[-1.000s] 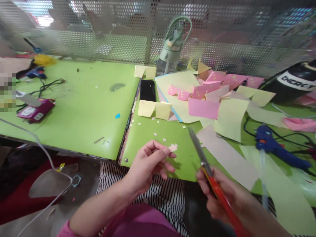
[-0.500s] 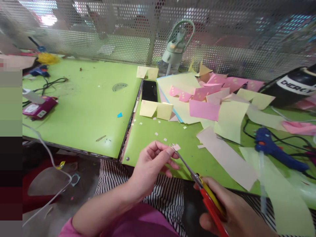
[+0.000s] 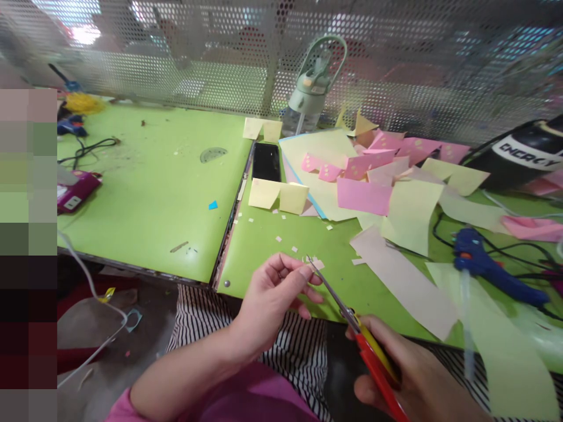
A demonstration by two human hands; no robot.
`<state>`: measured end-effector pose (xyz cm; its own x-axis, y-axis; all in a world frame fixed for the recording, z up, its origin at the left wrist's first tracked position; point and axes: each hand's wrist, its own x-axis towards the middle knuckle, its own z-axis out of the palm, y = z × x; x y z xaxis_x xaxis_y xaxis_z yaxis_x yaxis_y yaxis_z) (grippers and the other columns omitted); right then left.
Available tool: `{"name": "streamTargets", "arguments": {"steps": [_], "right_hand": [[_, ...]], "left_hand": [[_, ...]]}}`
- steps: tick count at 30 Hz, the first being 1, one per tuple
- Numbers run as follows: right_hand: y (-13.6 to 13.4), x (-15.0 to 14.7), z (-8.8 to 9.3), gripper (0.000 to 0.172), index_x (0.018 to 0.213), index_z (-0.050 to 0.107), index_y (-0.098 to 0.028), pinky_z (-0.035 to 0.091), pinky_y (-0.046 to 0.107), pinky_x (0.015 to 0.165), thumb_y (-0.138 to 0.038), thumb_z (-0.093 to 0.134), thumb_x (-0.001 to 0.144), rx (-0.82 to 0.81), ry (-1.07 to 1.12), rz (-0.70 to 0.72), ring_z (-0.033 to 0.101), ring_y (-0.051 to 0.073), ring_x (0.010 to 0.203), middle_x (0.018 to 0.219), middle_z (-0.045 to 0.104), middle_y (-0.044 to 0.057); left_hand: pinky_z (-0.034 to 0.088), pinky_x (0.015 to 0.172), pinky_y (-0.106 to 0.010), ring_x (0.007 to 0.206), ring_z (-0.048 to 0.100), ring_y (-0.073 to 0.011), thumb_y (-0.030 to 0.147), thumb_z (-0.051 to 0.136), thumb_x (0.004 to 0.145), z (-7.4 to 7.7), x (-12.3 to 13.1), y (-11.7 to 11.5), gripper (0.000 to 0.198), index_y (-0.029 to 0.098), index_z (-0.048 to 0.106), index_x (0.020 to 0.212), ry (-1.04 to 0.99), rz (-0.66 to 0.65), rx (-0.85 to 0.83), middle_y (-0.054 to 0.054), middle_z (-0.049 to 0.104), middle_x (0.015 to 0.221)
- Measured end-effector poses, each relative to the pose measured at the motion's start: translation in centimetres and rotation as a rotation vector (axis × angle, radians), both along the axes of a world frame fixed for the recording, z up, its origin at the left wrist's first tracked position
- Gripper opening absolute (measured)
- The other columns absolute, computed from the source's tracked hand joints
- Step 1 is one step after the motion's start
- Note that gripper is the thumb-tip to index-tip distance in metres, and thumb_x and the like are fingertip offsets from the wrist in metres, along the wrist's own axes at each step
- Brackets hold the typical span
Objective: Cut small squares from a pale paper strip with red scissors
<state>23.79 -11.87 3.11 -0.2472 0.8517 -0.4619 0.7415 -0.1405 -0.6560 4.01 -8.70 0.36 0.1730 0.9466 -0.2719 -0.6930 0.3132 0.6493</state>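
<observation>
My left hand (image 3: 275, 296) pinches a tiny pale paper scrap (image 3: 317, 264) between thumb and fingertips, just above the front edge of the green table (image 3: 153, 193). My right hand (image 3: 407, 375) grips the red and yellow handles of a pair of scissors (image 3: 356, 328). The scissor blades point up and left, and their tips meet the scrap at my left fingertips. Several small paper bits lie on the table just beyond the scrap.
Pink, yellow and beige paper sheets (image 3: 387, 187) cover the right half of the table. A blue glue gun (image 3: 488, 264) with black cords lies at right. A black phone (image 3: 266, 162), folded yellow notes (image 3: 277, 195) and a green water bottle (image 3: 310, 94) sit behind. A mesh screen (image 3: 185, 53) backs the table.
The scissors swung from pointing up, apart from the scrap, down and left until their tips reached the scrap in my left hand. My left hand stayed almost still.
</observation>
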Motion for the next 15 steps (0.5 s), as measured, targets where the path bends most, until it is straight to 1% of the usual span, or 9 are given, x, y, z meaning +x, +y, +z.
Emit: {"name": "streamTargets", "arguments": {"steps": [2,4,8,12,15], "right_hand": [[0.0,-0.06,0.05,0.016,0.08,0.053,-0.026,0.053,0.024,0.056,-0.023,0.06,0.066,0.012,0.005,-0.008,0.067,0.017,0.058,0.068,0.073,-0.002],[-0.02,-0.11,0.11,0.015,0.079,0.054,-0.026,0.053,0.024,0.055,-0.024,0.06,0.066,0.02,0.008,-0.007,0.066,0.017,0.056,0.066,0.072,-0.002],[-0.12,-0.21,0.18,0.01,0.079,0.054,-0.026,0.051,0.024,0.054,-0.026,0.058,0.069,-0.007,0.013,-0.049,0.063,0.016,0.051,0.06,0.069,-0.003],[-0.18,-0.24,0.16,0.012,0.077,0.054,-0.026,0.051,0.024,0.058,-0.027,0.06,0.066,-0.023,-0.004,-0.055,0.063,0.016,0.055,0.061,0.069,-0.003],[-0.31,-0.17,0.05,0.011,0.076,0.054,-0.026,0.049,0.024,0.054,-0.029,0.059,0.067,-0.054,0.003,-0.093,0.063,0.016,0.055,0.062,0.068,-0.003]], "left_hand": [[0.046,0.043,-0.011,0.059,0.064,-0.0066,0.034,0.075,0.079,-0.03,-0.01,0.0,0.027,0.014,0.057,0.077,0.008,-0.005,0.004,-0.001,0.067,0.076],[0.046,0.043,-0.012,0.059,0.064,-0.0069,0.035,0.075,0.078,-0.05,-0.04,0.0,0.028,0.014,0.057,0.077,0.02,-0.008,0.007,-0.001,0.067,0.076],[0.046,0.043,-0.013,0.06,0.064,-0.0078,0.036,0.075,0.078,-0.1,-0.04,-0.01,0.029,0.014,0.057,0.077,0.043,-0.013,0.01,-0.002,0.067,0.077],[0.047,0.043,-0.012,0.061,0.064,-0.0076,0.036,0.074,0.079,-0.14,0.03,-0.01,0.028,0.014,0.057,0.077,0.04,-0.024,0.012,-0.002,0.067,0.078],[0.047,0.044,-0.012,0.061,0.064,-0.0073,0.036,0.075,0.079,-0.13,0.06,0.06,0.028,0.014,0.057,0.078,0.035,-0.027,0.012,-0.002,0.067,0.078]]}}
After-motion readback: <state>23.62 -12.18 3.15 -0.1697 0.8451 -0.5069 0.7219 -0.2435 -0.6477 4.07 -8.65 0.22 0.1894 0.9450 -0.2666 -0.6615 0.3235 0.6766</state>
